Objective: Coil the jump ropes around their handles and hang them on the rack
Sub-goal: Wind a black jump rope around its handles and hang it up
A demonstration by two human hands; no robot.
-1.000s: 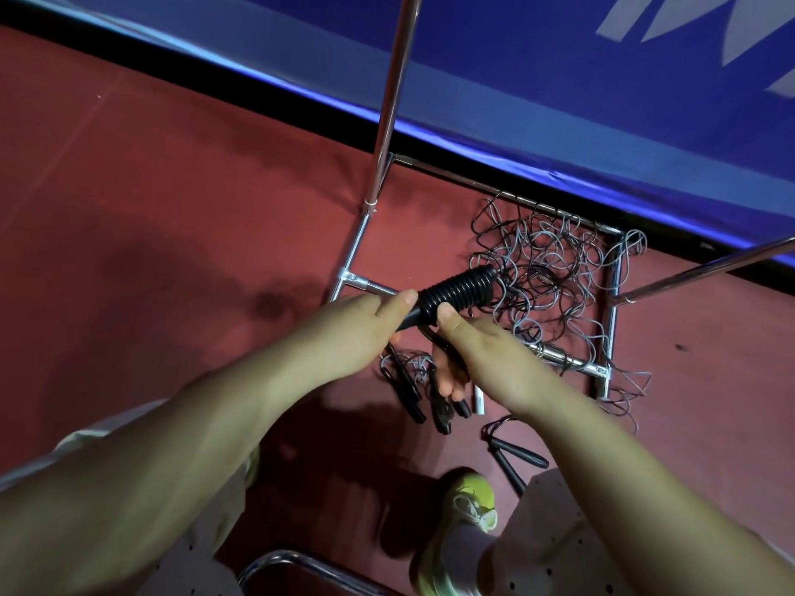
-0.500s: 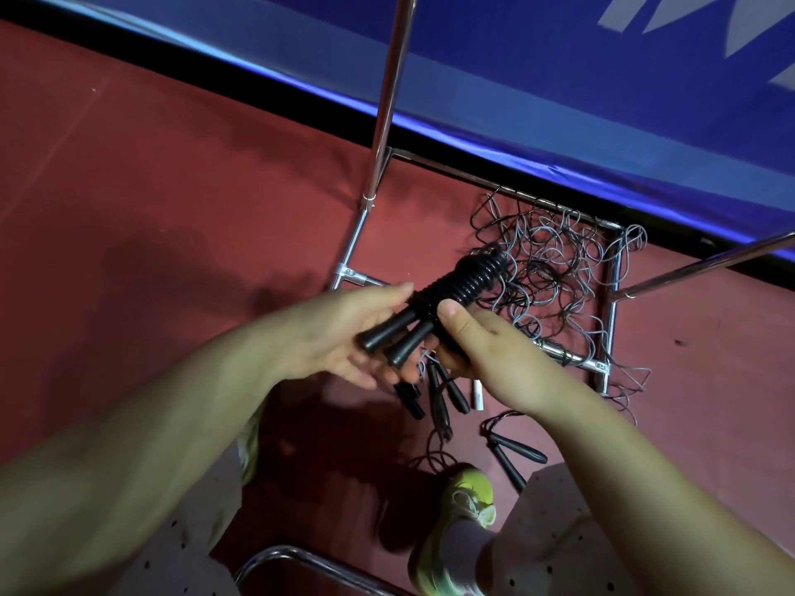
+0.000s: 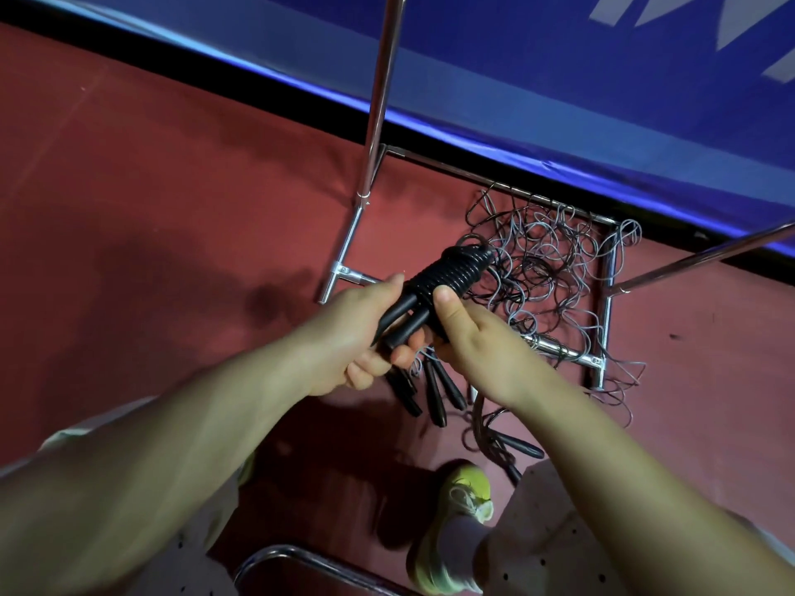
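A black jump rope [image 3: 447, 275] is wound in tight coils around its two black handles, whose bare ends stick out toward me. My left hand [image 3: 352, 337] grips those handle ends from the left. My right hand [image 3: 469, 333] holds the coiled part, thumb pressed on the coils. Below the hands a tangle of loose grey and black ropes [image 3: 546, 268] lies on the red floor inside the chrome rack base [image 3: 606, 303]. Several more black handles [image 3: 434, 393] lie under my hands.
A chrome upright of the rack [image 3: 380, 92] rises at centre top, and another chrome bar [image 3: 705, 255] slants in from the right. A blue padded wall [image 3: 559, 71] runs behind. My shoe [image 3: 462, 522] and a curved chrome tube [image 3: 301, 561] sit at the bottom.
The coiled bundle has tilted so its handle ends point down toward me. My left hand slid from the coil's side to grip the handle ends.
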